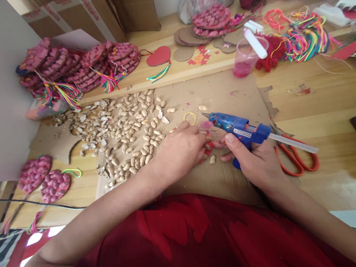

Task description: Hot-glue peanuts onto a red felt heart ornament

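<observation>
My right hand [260, 162] is wrapped round a blue hot glue gun [232, 124], its nozzle pointing up and left and a clear glue stick [293, 142] jutting from the back. My left hand [182, 146] is bent over the cardboard sheet [221, 90], fingers curled down at a small red piece [208, 147] that they largely cover. A peanut shell [212, 159] lies between the two hands. Beyond my left fingers is a yellow loop of cord [189, 118]. Peanut shells [131, 131] are spread over the cardboard left of my hands.
Orange-handled scissors [296, 159] lie right of the glue gun. Pink shell-covered pieces [90, 66] are stacked at the back left, and a red heart [158, 56] is behind the cardboard. A pink cup [243, 61] and colourful tassels [306, 40] stand back right. A black cable [43, 205] crosses the left side.
</observation>
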{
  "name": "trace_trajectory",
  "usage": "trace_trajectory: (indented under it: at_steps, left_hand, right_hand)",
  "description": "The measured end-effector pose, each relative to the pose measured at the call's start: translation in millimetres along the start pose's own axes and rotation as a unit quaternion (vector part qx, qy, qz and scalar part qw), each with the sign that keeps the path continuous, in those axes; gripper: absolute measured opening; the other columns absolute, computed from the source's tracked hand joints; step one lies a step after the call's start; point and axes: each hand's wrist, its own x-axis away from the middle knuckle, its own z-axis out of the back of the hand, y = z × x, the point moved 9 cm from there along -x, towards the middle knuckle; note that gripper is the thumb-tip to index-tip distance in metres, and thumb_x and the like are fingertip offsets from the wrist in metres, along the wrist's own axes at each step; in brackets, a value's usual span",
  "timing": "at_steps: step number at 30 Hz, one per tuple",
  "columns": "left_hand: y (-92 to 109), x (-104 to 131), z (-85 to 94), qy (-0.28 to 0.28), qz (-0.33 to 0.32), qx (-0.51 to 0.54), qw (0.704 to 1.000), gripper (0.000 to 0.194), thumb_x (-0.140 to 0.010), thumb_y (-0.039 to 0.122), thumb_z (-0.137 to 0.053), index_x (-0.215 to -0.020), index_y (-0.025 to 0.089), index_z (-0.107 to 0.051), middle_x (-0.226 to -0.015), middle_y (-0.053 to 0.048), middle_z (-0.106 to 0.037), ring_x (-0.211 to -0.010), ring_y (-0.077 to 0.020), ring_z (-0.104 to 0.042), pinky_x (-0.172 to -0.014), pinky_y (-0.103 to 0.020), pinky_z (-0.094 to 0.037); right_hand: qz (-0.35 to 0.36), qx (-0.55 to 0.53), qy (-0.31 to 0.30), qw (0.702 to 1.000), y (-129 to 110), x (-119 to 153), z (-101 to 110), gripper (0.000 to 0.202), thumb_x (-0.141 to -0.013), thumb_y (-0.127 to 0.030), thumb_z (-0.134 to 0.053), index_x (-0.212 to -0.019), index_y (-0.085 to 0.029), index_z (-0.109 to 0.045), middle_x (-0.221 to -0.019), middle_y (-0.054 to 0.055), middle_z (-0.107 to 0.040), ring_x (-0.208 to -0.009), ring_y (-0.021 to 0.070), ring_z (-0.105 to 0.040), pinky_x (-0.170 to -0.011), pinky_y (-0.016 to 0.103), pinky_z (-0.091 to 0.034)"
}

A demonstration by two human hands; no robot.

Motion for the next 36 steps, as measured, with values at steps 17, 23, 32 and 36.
trace_trajectory:
  at_steps: [17,23,32,36]
  left_hand:
    - [0.2,-1.0,0.2,0.001,0.001,-0.003,1.0,0.014,-0.091,0.024,-0.06,-0.084,0.016,-0.07,-0.086,-0.006,-0.067,-0.084,-0.0206,-0.058,-0.08,-0.034,-0.05]
    - [-1.0,-0.7,-0.8,-0.006,0.008,0.008,1.0,0.013,-0.091,0.023,-0.061,-0.09,0.017,-0.072,-0.09,-0.006,-0.068,-0.088,-0.0213,-0.059,-0.082,-0.034,-0.05]
    - [-2.7,-1.5,-2.1,-0.012,0.017,0.006,1.0,0.014,-0.09,0.024,-0.061,-0.091,0.016,-0.072,-0.091,-0.007,-0.069,-0.088,-0.0217,-0.06,-0.083,-0.035,-0.051]
    - [-2.9,-2.2,-3.0,-0.014,0.018,0.006,1.0,0.015,-0.09,0.024,-0.061,-0.094,0.016,-0.073,-0.094,-0.007,-0.07,-0.091,-0.0219,-0.06,-0.085,-0.035,-0.051]
  right_hand:
    - [0.003,-0.001,0.0,1.0,0.0,-0.8,-0.7,0.024,-0.095,-0.045,-0.073,-0.105,-0.023,-0.072,-0.097,0.005,-0.069,-0.088,0.0273,-0.071,-0.054,0.027,-0.065]
    - [0.003,0.01,0.005,1.0,-0.1,-1.0,0.1,0.025,-0.095,-0.046,-0.072,-0.104,-0.022,-0.072,-0.097,0.006,-0.069,-0.088,0.0282,-0.071,-0.053,0.028,-0.065]
    - [-0.002,0.012,0.003,1.0,0.3,-1.0,0.4,0.027,-0.095,-0.047,-0.072,-0.104,-0.022,-0.072,-0.097,0.006,-0.069,-0.089,0.0277,-0.071,-0.054,0.026,-0.065]
    - [0.005,0.004,0.0,1.0,0.5,-1.3,0.3,0.027,-0.095,-0.047,-0.073,-0.104,-0.022,-0.072,-0.096,0.006,-0.069,-0.087,0.0284,-0.071,-0.053,0.027,-0.065]
